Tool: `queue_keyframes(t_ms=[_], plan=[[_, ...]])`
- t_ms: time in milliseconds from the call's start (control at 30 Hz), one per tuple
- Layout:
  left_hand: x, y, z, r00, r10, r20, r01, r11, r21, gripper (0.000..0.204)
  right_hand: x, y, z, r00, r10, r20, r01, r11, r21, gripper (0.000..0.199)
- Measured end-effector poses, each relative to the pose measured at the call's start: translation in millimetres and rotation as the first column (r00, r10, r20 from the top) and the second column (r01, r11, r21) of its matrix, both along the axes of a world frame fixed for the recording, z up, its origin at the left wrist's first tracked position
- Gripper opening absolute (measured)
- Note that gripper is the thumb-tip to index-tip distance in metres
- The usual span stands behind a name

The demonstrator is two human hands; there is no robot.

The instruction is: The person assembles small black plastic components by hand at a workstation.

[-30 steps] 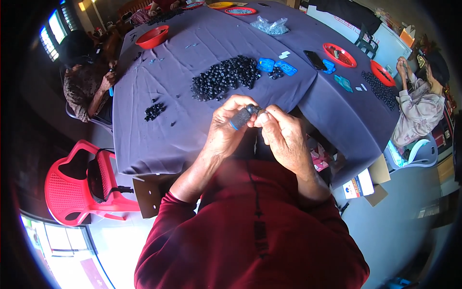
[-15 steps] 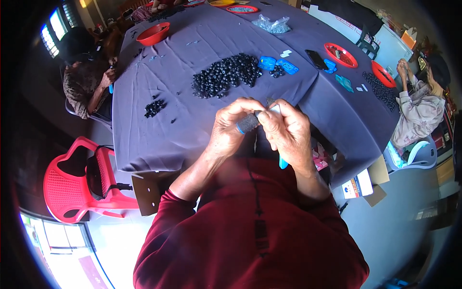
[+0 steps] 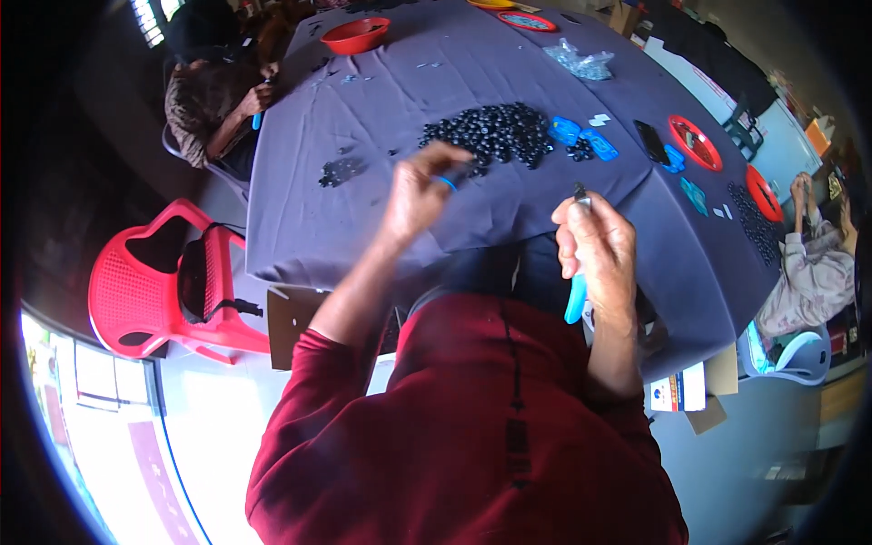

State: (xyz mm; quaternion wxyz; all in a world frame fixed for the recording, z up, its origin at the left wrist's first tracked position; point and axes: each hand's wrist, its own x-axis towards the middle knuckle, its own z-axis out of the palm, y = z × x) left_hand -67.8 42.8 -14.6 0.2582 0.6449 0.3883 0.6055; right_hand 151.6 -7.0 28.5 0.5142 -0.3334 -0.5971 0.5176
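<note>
My right hand (image 3: 597, 250) is closed round a small hand tool with a blue handle (image 3: 575, 300). The tool's dark metal head (image 3: 581, 193) points up past the fingertips; its exact kind is unclear. My left hand (image 3: 422, 191) is stretched over the table at the near left edge of a pile of small, shiny, black rounded pieces (image 3: 500, 132). One of its digits wears a dark cover with a blue band (image 3: 447, 183). Its fingers are smeared by motion, so whether they pinch a piece cannot be made out. A smaller black heap (image 3: 341, 172) lies further left.
A dark cloth covers the table (image 3: 381, 222). On it are blue plastic pieces (image 3: 597, 143), a phone (image 3: 650, 142), a clear bag (image 3: 581, 62) and red bowls, one at the back (image 3: 356, 36). People sit at both sides. A red chair (image 3: 154, 272) stands left.
My hands have parted from where they met over my lap. The left has gone out toward the black pile; the right has shifted right, still gripping the blue-handled tool. The whole view has tilted.
</note>
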Motion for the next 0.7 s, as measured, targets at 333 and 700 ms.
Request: queue_keyframes(t_ms=[333,700], plan=[[-205.2,59.2,-102.2,0.061,0.546,-0.836,-0.759,0.569,0.316,0.018,-8.1,0.5,2.0,0.997,0.040,0.072,-0.032,0.994,-0.107,0.033],[-98.7,68.3,-72.6,0.434,0.566,-0.701,-0.284,0.824,0.490,0.019,-1.5,0.0,1.7,0.996,0.032,0.088,-0.032,0.999,0.009,0.031]])
